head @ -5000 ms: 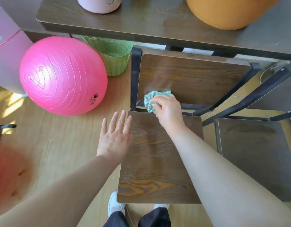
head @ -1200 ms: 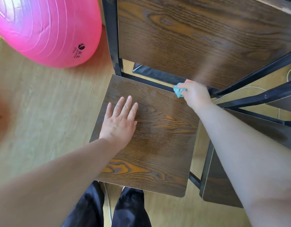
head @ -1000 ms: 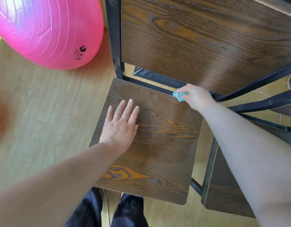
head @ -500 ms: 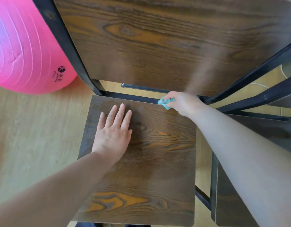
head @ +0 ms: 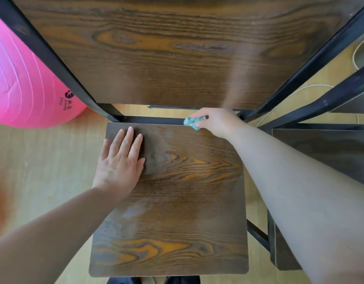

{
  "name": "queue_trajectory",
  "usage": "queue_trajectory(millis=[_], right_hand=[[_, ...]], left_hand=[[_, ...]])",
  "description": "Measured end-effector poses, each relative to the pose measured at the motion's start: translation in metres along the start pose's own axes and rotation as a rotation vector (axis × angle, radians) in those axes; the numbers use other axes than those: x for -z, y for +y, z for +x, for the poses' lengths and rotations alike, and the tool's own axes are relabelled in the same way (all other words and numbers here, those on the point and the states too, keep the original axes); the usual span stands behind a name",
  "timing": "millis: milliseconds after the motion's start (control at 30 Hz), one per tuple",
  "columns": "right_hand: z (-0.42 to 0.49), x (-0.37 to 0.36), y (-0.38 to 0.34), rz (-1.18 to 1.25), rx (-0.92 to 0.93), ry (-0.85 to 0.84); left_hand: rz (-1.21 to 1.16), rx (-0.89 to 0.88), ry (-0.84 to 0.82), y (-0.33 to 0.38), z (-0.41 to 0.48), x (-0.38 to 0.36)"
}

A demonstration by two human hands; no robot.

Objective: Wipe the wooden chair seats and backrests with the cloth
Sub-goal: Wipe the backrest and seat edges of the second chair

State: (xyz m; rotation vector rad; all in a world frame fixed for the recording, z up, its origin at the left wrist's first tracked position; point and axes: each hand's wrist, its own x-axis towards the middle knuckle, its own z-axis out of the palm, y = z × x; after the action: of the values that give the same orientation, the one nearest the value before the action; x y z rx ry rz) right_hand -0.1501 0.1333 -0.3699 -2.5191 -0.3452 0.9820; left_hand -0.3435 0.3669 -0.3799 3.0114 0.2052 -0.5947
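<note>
The small teal cloth (head: 191, 122) sits bunched at the far edge of the wooden seat (head: 177, 201), right of its middle, against the black crossbar (head: 152, 120) that runs under the backrest (head: 166, 54). The right hand (head: 217, 121) grips it, its fingers (head: 199, 115) curled round the cloth so that only a crumpled end shows on the hand's left side. The right forearm reaches in across the seat's right edge.

The left hand (head: 119, 163) lies flat on the far left part of the seat, fingers straight and close together, holding nothing. A pale, dull smear shows on the seat nearer the person, left of centre.

The backrest rises beyond the gap above the crossbar, dark grained wood between black posts. To the left, a pink ball (head: 23, 85) rests on the light wooden floor (head: 43, 160), just beside the left post. To the right stands a second chair (head: 330, 152), and a pale cable (head: 289, 94) lies on the floor beyond it.
</note>
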Motion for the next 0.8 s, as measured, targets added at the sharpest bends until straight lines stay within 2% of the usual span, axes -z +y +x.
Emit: queue_trajectory(millis=[233, 500, 800], right_hand=[[0.016, -0.031, -0.056, 0.06, 0.059, -0.041], [0.041, -0.082, -0.149, -0.024, 0.201, -0.003], [0.034, -0.083, -0.158, -0.048, 0.174, 0.055]], left_hand=[[-0.029, 0.035, 0.035, -0.014, -0.009, -0.008], [-0.035, 0.097, 0.033, -0.04, -0.008, -0.015], [-0.038, 0.115, 0.05, -0.059, -0.02, -0.007]])
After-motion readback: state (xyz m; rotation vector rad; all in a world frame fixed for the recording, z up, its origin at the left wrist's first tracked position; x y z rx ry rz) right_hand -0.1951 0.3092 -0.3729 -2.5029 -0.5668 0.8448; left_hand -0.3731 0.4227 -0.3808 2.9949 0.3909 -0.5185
